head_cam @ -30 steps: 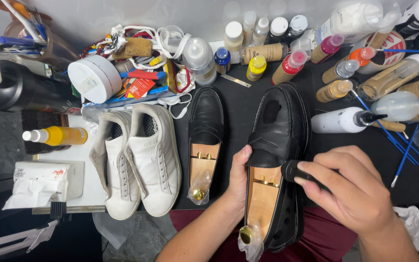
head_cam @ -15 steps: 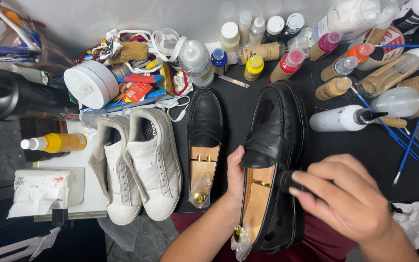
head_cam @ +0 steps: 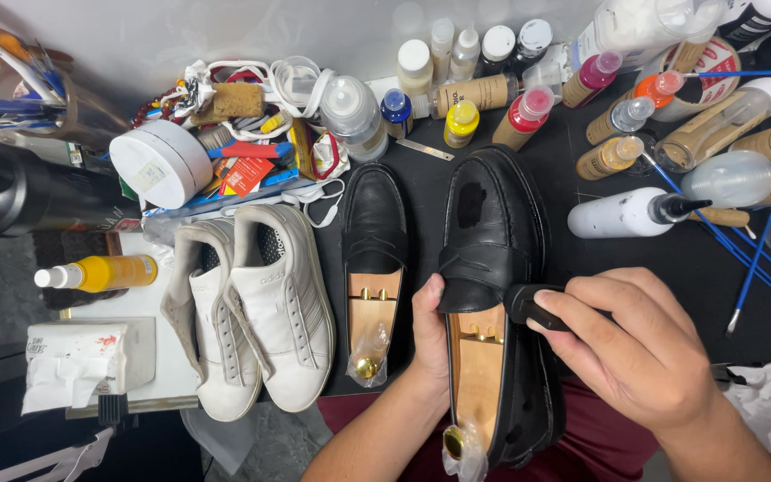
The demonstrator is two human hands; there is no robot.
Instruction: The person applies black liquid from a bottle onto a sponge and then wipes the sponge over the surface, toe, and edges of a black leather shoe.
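**Black loafer held and brushed**

The loafer (head_cam: 493,268) lies toe-away at table centre, a wooden shoe tree inside, heel toward the person. The right hand (head_cam: 635,348) is curled tight around a small black brush (head_cam: 533,305) against its side. The left hand (head_cam: 430,335) clasps the loafer's inner side.

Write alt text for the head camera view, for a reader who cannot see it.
Seen from above, a person's left hand steadies a black loafer fitted with a wooden shoe tree, while the right hand presses a small black applicator to its side. Its mate, a second black loafer, and a pair of white sneakers lie alongside, with bottles crowding the table's far edge.
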